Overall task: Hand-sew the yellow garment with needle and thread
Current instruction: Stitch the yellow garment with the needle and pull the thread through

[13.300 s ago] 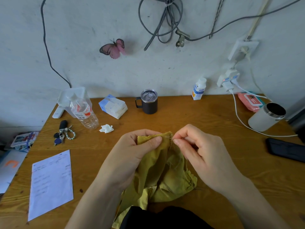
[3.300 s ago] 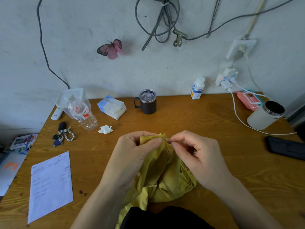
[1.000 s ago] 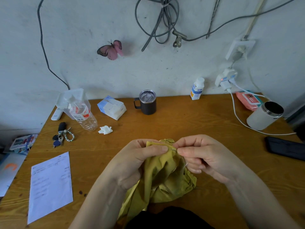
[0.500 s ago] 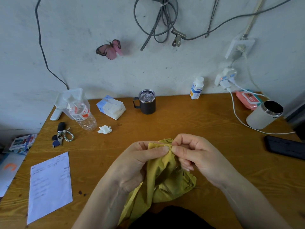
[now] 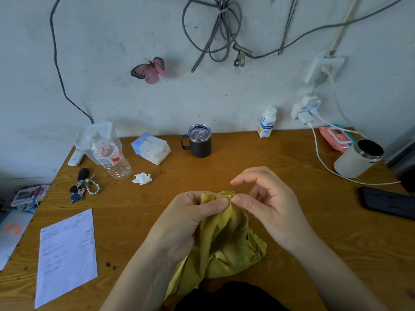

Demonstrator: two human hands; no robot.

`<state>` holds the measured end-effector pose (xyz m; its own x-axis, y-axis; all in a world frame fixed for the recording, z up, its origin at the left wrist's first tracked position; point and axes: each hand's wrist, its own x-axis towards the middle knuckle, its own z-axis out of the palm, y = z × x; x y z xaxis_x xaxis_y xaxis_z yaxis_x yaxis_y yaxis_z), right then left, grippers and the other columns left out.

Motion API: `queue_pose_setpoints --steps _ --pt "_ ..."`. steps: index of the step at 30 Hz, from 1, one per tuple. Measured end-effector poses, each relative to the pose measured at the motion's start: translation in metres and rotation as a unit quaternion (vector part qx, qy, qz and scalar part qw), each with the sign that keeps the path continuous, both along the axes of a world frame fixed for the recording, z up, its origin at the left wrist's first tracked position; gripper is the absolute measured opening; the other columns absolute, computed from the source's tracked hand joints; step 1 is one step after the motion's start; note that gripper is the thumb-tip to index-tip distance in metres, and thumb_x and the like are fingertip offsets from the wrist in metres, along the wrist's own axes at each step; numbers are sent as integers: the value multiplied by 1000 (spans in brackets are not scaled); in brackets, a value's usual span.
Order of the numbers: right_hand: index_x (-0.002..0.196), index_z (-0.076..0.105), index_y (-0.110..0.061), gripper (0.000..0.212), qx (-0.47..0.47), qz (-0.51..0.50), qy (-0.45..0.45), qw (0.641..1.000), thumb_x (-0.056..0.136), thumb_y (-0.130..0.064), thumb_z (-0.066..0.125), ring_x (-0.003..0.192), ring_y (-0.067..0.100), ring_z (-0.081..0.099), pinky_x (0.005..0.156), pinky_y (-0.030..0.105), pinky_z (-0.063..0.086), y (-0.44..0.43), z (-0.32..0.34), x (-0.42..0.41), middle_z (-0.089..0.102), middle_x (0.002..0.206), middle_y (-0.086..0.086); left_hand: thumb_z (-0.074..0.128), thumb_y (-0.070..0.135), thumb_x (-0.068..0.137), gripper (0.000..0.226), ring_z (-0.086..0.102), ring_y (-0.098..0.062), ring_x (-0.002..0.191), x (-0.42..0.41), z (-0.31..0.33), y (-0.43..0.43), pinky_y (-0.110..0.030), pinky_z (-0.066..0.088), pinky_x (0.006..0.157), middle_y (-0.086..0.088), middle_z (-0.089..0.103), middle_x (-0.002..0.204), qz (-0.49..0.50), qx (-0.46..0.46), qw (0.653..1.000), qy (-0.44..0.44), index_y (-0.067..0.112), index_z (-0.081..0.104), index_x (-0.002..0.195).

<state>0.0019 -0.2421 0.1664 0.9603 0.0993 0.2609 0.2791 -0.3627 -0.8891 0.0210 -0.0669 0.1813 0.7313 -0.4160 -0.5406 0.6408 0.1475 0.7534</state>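
Right hand [image 5: 276,207] looser now; garment [image 5: 226,239] on desk [image 5: 247,158].

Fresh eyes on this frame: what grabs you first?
The yellow garment bunched at the near edge of the table, centre, its top fold pinched by the left hand, with the right hand beside it, thumb at the fold, index finger lifted. Next, the pink butterfly on the wall, upper left, and tangled cables hanging above centre.

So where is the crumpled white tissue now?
In the head view the crumpled tissue lies on the table, left of centre, just right of the plastic bottle and in front of the tissue pack.
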Motion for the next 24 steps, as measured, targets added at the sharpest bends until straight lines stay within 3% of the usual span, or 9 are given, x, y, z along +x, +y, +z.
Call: queue_pose_setpoints --steps 3,7,11,15,21,24 --pt "91 70 -23 23 -105 -15 -107 989 82 -41 60 69 7 55 59 17 48 5 1 -2 57 104 -4 77 17 60 30 73 -28 78 -1 1 -2 -31 58 67 -22 74 89 -2 9 1000 -5 1 76 85" --pt "82 72 -16 24 -182 -34 -162 969 84 -35 58 71 5 54 60 20 50 8 2 -2 59 101 1 75 18 63 24 74 -26 77 -1 0 -2 -30 58 66 -19 75 86 -10 30 999 -15 3 77 81" --pt "77 72 -9 23 -149 -58 -217 963 87 -25 59 69 7 53 59 18 47 14 -1 -5 59 92 4 74 18 64 22 74 -27 78 -3 1 -3 -31 59 67 -18 75 85 -18 44 999 -26 4 77 80" --pt "79 71 -6 19 -82 -52 -219 971 87 -20 60 78 4 55 66 13 46 18 -2 -6 60 87 3 74 24 63 25 73 -30 85 -3 0 -2 -40 57 83 -18 75 88 -15 80 995 -62 6 77 81" --pt "81 68 -4 22 -149 -68 -207 964 89 -19 54 78 11 59 63 24 51 19 -9 -3 61 89 6 74 25 62 21 73 -27 80 -4 -2 -2 -34 58 73 -16 76 84 -5 83 993 -85 10 78 76" --pt "79 66 -3 21 -168 -103 -238 951 90 -11 49 76 14 56 63 21 48 27 -15 -4 61 87 8 74 22 75 12 73 -29 81 -3 -2 -5 -37 59 77 -16 75 81 -6 120 987 -109 10 77 74"
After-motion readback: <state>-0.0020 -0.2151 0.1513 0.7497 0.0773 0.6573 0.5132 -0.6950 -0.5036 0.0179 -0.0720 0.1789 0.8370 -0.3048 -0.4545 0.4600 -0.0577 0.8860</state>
